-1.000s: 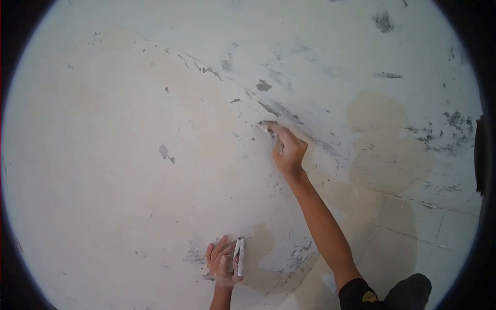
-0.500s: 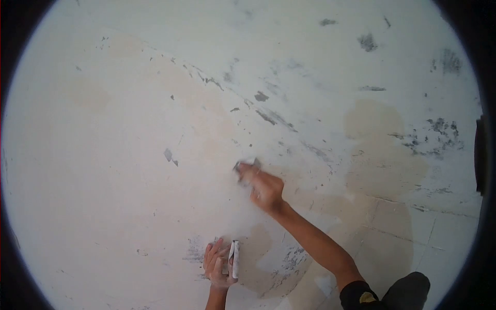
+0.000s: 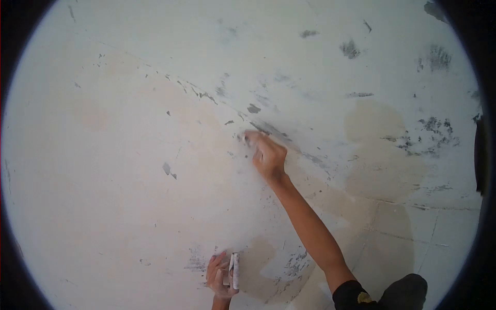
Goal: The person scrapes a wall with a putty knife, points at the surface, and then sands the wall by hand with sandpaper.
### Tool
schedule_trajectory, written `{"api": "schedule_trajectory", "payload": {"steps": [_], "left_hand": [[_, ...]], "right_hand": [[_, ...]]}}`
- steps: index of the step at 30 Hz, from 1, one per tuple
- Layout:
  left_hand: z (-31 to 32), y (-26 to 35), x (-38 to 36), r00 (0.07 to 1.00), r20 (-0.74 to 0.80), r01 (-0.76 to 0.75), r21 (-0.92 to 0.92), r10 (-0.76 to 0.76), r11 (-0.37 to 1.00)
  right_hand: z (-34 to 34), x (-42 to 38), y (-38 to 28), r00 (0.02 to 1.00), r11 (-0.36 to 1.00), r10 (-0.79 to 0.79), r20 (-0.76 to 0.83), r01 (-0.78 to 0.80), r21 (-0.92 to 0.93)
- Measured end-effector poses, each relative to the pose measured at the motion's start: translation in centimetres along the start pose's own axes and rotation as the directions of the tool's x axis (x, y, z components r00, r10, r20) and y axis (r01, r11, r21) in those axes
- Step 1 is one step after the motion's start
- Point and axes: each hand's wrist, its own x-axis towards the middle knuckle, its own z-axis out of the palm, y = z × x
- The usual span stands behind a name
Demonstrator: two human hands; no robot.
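Near the middle of the view, my right hand (image 3: pixel 268 156) is closed, its fingertips at the pale, scuffed wall surface (image 3: pixel 119 186). A small greyish-white piece, blurred, shows at those fingertips; what it is cannot be made out. Lower down, at the bottom centre, my left hand (image 3: pixel 221 276) is wrapped round a white-smeared tool (image 3: pixel 235 271) with a narrow, upright edge. The fingers of that hand lie close to the surface, beside a patch of dark scuffs (image 3: pixel 196 260).
Dark marks (image 3: pixel 436 137) and damp-looking beige patches (image 3: pixel 374 121) spread over the right side. A cracked line (image 3: pixel 201 93) runs diagonally across the upper part. Thin joint lines cross the lower right. A dark object (image 3: pixel 480 155) stands at the right edge.
My right hand has moved up along the surface, and its forearm is steeper. My left hand and its tool sit slightly lower in the view. The wall marks have shifted a little.
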Motion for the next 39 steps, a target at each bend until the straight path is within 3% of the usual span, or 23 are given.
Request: {"api": "schedule_trajectory", "payload": {"steps": [2, 4, 5, 7, 9, 11, 13, 15, 17, 19, 22, 25, 27, 29, 30, 32, 33, 34, 35, 37, 39], "left_hand": [[-0.5, 0.4, 0.6, 1.000, -0.017, -0.006, 0.038, 0.007, 0.999], [0.2, 0.0, 0.4, 1.000, -0.018, -0.020, 0.006, 0.020, 1.000], [0.2, -0.3, 0.4, 0.999, -0.012, -0.040, -0.025, 0.040, 0.999], [0.4, -0.3, 0.2, 0.999, 0.008, -0.041, 0.021, 0.041, 0.999], [0.2, -0.2, -0.3, 1.000, 0.019, 0.022, -0.014, -0.021, 1.000], [-0.4, 0.0, 0.1, 1.000, 0.013, 0.009, -0.013, -0.009, 1.000], [-0.2, 0.1, 0.4, 1.000, 0.005, -0.027, -0.016, 0.027, 1.000], [0.1, -0.3, 0.3, 1.000, -0.008, -0.012, -0.015, 0.011, 1.000], [0.2, 0.2, 0.0, 1.000, 0.007, -0.015, 0.005, 0.015, 1.000], [-0.1, 0.3, -0.4, 1.000, 0.020, 0.016, -0.028, -0.016, 0.999], [-0.6, 0.9, -0.3, 1.000, 0.018, 0.008, -0.017, -0.008, 1.000], [-0.4, 0.9, -0.4, 0.999, 0.040, -0.021, -0.021, 0.022, 1.000], [0.0, 0.7, -1.0, 0.998, 0.056, -0.026, -0.019, 0.027, 0.999], [-0.5, 1.6, -0.9, 0.997, 0.069, 0.038, -0.052, -0.034, 0.998], [-0.8, 2.2, -0.7, 0.998, 0.058, 0.030, -0.044, -0.027, 0.999], [-1.1, 2.3, -0.6, 0.999, 0.034, 0.023, -0.065, -0.020, 0.998], [-1.2, 2.3, -0.3, 1.000, 0.010, 0.000, -0.081, 0.001, 0.997], [-1.3, 2.2, -0.1, 0.999, 0.015, -0.030, -0.079, 0.031, 0.996], [-1.1, 2.4, 0.0, 0.999, 0.014, -0.036, -0.082, 0.037, 0.996], [-0.7, 2.8, 0.0, 1.000, 0.017, 0.009, -0.140, -0.007, 0.990], [-1.5, 2.8, -0.1, 0.999, 0.040, -0.001, -0.117, 0.006, 0.993]], "right_hand": [[0.8, -0.6, -1.1, 0.997, 0.996, 0.083, -0.011, -0.083, -0.017], [1.6, -3.7, -3.2, 0.997, 0.996, -0.074, -0.026, 0.075, 0.041], [1.2, -4.4, -4.2, 0.988, 0.982, -0.146, 0.051, 0.139, 0.131], [0.6, -3.3, -1.3, 0.967, 0.964, -0.236, 0.096, 0.221, 0.151], [0.0, -0.8, 0.7, 1.000, 0.998, 0.025, 0.018, -0.026, 0.064], [0.1, -1.1, 0.5, 0.999, 0.998, 0.045, 0.009, -0.045, 0.048], [0.7, -3.9, -2.4, 0.999, 0.996, -0.036, 0.033, 0.033, 0.082], [0.3, -5.8, -4.5, 0.968, 0.957, -0.217, 0.123, 0.186, 0.222], [-0.2, -4.2, -1.0, 0.902, 0.912, -0.386, 0.194, 0.341, 0.229], [-0.3, -1.3, 1.0, 0.996, 0.999, -0.030, 0.080, 0.027, 0.038], [1.5, -3.0, -1.3, 0.996, 0.995, 0.085, 0.026, -0.086, 0.051], [2.1, -6.0, -6.6, 0.947, 0.928, -0.279, 0.161, 0.222, 0.300], [1.2, -4.1, -4.1, 0.880, 0.896, -0.417, 0.229, 0.355, 0.266], [1.0, -1.5, -0.4, 0.976, 0.998, -0.003, 0.220, -0.012, 0.063], [1.4, -1.8, -0.5, 0.972, 0.998, -0.003, 0.236, -0.014, 0.068], [2.3, -1.7, -1.3, 0.999, 1.000, -0.002, 0.038, 0.001, 0.010], [2.3, -3.4, -3.3, 0.988, 0.990, -0.105, 0.109, 0.094, 0.100], [3.3, -4.8, -5.2, 0.966, 0.951, -0.252, 0.059, 0.236, 0.201], [2.9, -5.6, -7.2, 0.939, 0.928, -0.316, 0.139, 0.275, 0.254], [2.6, -3.4, -6.3, 0.859, 0.847, -0.500, 0.112, 0.459, 0.268], [2.0, -1.3, -1.9, 0.956, 0.982, -0.184, 0.230, 0.166, 0.094]]}}
